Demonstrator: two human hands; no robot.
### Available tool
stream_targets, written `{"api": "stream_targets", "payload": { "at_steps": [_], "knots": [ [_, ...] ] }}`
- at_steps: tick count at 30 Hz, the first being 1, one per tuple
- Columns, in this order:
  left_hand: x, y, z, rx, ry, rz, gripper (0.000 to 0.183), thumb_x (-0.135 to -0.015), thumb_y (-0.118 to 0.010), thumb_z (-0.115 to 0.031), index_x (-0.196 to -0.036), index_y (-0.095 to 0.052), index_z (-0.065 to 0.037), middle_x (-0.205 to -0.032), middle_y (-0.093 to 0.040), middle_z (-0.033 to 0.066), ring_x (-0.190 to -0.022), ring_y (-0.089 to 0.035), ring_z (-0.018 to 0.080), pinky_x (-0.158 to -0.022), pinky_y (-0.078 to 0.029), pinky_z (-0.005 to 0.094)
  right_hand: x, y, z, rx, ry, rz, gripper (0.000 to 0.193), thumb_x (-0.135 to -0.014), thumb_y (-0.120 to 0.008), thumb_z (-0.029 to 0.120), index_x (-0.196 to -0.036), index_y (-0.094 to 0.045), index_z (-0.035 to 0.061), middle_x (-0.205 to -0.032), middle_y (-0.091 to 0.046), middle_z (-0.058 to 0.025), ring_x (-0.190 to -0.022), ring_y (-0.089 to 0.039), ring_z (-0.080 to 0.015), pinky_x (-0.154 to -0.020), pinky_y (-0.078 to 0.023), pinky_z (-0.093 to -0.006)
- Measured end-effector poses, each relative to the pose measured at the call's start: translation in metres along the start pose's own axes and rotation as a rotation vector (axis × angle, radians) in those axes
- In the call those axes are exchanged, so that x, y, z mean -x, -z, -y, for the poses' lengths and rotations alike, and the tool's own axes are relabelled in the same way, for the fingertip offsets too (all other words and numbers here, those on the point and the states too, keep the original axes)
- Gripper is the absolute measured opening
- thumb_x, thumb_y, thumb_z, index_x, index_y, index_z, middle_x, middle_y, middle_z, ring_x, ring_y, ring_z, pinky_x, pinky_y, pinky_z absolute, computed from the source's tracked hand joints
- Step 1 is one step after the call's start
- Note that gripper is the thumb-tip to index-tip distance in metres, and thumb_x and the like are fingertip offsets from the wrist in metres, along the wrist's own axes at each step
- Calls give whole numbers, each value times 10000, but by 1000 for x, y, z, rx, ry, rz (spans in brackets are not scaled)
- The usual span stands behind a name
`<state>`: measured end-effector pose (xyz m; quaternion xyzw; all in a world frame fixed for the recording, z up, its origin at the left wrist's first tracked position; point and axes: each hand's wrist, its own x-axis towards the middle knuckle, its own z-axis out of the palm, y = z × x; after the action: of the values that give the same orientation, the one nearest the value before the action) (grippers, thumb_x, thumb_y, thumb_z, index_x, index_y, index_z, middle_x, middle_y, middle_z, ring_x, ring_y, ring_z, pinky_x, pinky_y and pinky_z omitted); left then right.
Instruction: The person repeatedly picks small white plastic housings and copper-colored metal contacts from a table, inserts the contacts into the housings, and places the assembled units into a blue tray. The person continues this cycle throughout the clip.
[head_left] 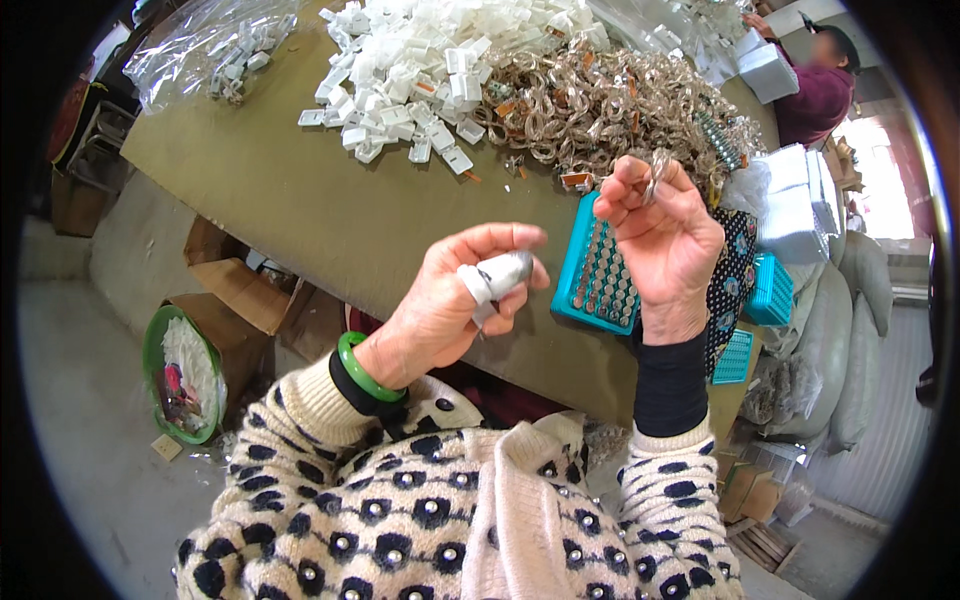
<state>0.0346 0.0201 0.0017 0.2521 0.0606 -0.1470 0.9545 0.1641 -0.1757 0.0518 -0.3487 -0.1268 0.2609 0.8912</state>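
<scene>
Pinching a small silvery metal piece (505, 270) in our left hand (455, 300); right hand (665, 240), at 3 o'clock, pinches a thin wire ring (655, 178) over the brown worktop (300, 200).

Glossy green bangle (368, 372), matt brown table (290, 190), teal plastic tray (598, 280).

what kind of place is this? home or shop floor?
Likely a small hand-assembly workshop. The worktable carries a heap of white plastic parts and a tangle of metal rings, with a teal sorting tray by the right hand. Another person works at the far end.
</scene>
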Motion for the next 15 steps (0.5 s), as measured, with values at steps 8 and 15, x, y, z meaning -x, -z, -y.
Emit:
{"api": "stream_targets", "payload": {
  "at_steps": [8,15],
  "knots": [
    [0,-15,-7,-95,-119,-37,322,-934,-611,-70,-1251,-590,-14,-977,-658,89,-651,-517,61,-468,-355,183,49,-24,-35,102,-9,-12,161,-862,-607,84,-993,-592,-9,-1116,-644,-250,-951,-673,-371,-851,-551,-491],
    [0,-19,2,-216,-104,-108,205,-941,-615,-79,-1135,-638,-20,-875,-665,77,-605,-532,56,-462,-386,189,65,-56,-26,1815,652,62,407,-689,-694,-25,-1087,-618,4,-1077,-635,-148,-1037,-594,-346,-946,-451,-451]
  ]
}}
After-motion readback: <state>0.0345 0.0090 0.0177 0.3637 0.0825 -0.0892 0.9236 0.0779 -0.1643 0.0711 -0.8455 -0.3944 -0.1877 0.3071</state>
